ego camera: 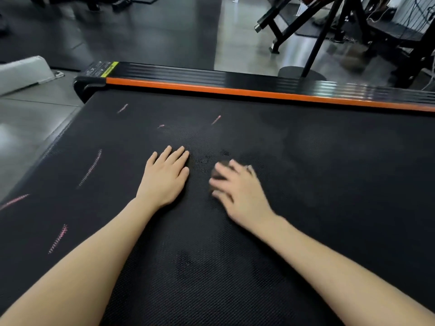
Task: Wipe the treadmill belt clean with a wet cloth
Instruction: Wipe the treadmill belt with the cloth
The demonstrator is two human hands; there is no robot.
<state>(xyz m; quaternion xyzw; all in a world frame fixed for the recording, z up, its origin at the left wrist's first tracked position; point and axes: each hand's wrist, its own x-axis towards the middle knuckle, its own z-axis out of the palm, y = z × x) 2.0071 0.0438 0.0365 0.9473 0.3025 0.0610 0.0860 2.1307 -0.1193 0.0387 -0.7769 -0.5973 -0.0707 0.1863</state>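
Treadmill belt [329, 184], orange rail [235, 91] along far edge, left hand [164, 177] flat, right hand [240, 194] clutching dark cloth [220, 172]

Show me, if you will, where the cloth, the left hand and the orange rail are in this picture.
cloth [219, 172]: head view, its dark visible part.
left hand [164, 176]: head view, back of the hand.
orange rail [235, 91]: head view, middle of the strip.

The right hand [237, 189] is smeared by motion blur, so that its hold cannot be made out, the dark cloth [216, 175] is hidden almost wholly beneath its fingers [217, 184], and the treadmill belt [329, 184] is cut off by the right and lower edges.
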